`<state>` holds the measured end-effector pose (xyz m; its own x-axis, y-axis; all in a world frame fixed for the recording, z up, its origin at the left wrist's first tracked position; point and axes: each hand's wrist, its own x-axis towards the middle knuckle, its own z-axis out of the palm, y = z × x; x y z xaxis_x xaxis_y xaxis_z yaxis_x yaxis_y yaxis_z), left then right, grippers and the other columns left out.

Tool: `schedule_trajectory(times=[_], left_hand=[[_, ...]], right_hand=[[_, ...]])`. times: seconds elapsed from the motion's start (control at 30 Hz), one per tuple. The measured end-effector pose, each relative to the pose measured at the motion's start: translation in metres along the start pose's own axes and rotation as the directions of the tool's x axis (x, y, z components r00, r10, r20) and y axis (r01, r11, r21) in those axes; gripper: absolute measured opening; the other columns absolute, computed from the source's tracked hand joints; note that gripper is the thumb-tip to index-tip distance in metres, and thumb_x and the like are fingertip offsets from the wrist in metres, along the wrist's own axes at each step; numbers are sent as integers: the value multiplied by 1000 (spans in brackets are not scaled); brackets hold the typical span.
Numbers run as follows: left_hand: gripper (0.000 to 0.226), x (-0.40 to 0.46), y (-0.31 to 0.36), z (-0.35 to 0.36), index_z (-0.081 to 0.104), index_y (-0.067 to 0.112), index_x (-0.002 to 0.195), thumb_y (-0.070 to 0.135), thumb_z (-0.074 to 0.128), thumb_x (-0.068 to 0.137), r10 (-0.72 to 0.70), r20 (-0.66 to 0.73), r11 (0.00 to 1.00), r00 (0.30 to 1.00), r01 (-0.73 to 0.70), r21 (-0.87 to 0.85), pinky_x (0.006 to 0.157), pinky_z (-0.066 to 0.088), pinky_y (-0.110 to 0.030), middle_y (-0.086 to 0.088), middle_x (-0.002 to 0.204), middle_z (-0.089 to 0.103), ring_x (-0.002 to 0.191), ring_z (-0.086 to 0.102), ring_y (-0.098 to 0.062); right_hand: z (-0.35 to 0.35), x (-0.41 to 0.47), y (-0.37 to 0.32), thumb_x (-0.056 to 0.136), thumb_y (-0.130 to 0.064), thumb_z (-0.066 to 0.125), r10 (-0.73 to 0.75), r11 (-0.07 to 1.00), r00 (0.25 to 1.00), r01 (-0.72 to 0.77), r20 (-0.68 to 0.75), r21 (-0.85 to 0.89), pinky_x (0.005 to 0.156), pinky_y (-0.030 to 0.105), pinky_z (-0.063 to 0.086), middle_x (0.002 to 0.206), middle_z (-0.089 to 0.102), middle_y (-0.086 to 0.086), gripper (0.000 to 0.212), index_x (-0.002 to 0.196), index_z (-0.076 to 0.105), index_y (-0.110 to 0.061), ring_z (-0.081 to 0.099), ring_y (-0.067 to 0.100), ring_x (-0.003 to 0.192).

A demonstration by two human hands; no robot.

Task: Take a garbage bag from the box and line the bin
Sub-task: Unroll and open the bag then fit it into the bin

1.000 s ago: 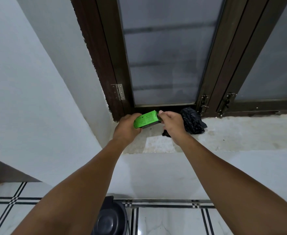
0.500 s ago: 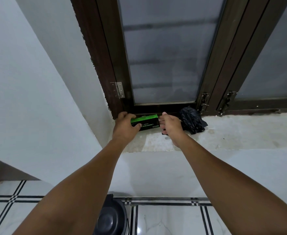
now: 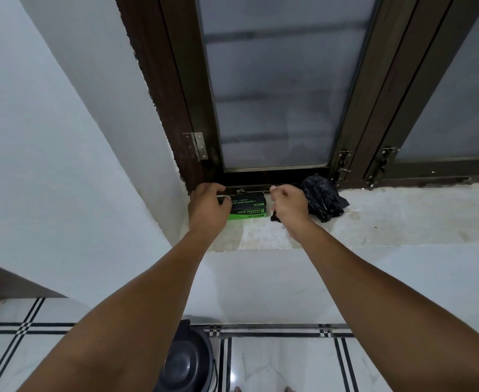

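Observation:
A green and black garbage bag box lies flat on the stone window sill, against the window frame. My left hand grips the box's left end, thumb across its front. Just off the box's right end, my right hand is curled in a loose C, a small gap from the box, with nothing in it. A crumpled black garbage bag sits on the sill right behind my right hand; a bit of it shows under my wrist. The dark bin stands on the floor below, partly hidden by my left arm.
A dark wooden window frame with frosted glass rises behind the sill, with latches at the right. A white wall closes in on the left. Tiled floor with black lines lies below.
The box was held tilted in the air by both hands, then came down flat onto the sill against the frame. My right hand has come off its right end.

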<state>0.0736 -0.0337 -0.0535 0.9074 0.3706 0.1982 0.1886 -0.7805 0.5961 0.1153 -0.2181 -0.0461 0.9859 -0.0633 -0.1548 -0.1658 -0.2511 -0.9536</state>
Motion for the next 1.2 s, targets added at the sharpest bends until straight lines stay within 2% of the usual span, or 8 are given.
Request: schedule_trajectory(times=[0.1, 0.2, 0.33, 0.4, 0.5, 0.77, 1.0, 1.2], left_hand=[[27, 2, 13, 7, 68, 19, 121, 28, 63, 97, 142, -21, 989, 990, -141, 44, 98, 51, -37, -4, 129, 61, 120, 51, -24], [24, 2, 36, 18, 70, 18, 118, 24, 63, 96, 228, -14, 974, 973, -228, 8, 97, 51, -37, -3, 124, 62, 118, 51, -22], [22, -4, 67, 37, 69, 17, 115, 22, 62, 95, 277, 68, 958, 958, -271, -91, 94, 51, -38, -3, 118, 63, 114, 54, -21], [21, -8, 77, 43, 68, 19, 115, 22, 61, 95, 278, 114, 955, 954, -262, -140, 92, 54, -41, -1, 114, 63, 107, 59, -20], [20, -11, 91, 49, 68, 22, 115, 24, 62, 96, 242, 191, 958, 951, -204, -199, 88, 57, -40, 4, 106, 67, 97, 64, -14], [34, -22, 131, 38, 65, 23, 128, 41, 62, 99, 93, 535, 760, 839, 288, -583, 85, 63, -41, -6, 116, 71, 90, 74, -23], [29, -35, 140, 23, 70, 4, 107, 31, 58, 103, 75, 450, 670, 890, 290, -684, 80, 62, -37, 1, 73, 70, 62, 67, -9], [35, -46, 134, -15, 68, 11, 86, 44, 67, 96, 0, 356, 643, 935, 272, -716, 62, 50, -27, -9, 79, 64, 68, 58, -18]], right_hand=[[-11, -4, -6, 95, -21, 60, -291, 937, 937, 238, -195, -257, 69, 32, 55, 95, 66, -1, 11, 100, 69, -18, 61, 15, 86], [-26, -3, -6, 91, -27, 65, -459, 808, 827, 236, -325, -540, 86, 38, 46, 116, 60, 5, 26, 116, 65, -19, 54, 25, 108], [-55, 5, 1, 84, -43, 71, -191, 724, 942, -54, -275, -688, 102, 50, 37, 141, 46, 12, 69, 142, 43, -19, 42, 35, 130], [-65, 8, 8, 83, -40, 74, -12, 698, 977, -145, -214, -701, 100, 47, 43, 136, 55, 10, 63, 137, 48, -19, 50, 35, 125], [-75, 10, 16, 92, -19, 62, 8, 838, 980, -114, -197, -533, 80, 32, 49, 115, 71, 7, 24, 115, 69, -18, 65, 29, 101], [-75, -8, 3, 94, -9, 50, -318, 946, 937, 303, -144, -114, 61, 22, 43, 76, 62, -8, 18, 88, 66, -14, 56, 5, 70], [-83, -29, -12, 94, -16, 41, -226, 957, 962, 248, -153, 150, 56, 29, 35, 63, 48, -4, 28, 68, 49, -12, 43, 8, 59], [-73, -56, -36, 103, -35, 47, -217, 951, 964, 244, -153, 191, 59, 42, 51, 71, 50, 7, 43, 77, 50, 0, 51, 17, 66]])
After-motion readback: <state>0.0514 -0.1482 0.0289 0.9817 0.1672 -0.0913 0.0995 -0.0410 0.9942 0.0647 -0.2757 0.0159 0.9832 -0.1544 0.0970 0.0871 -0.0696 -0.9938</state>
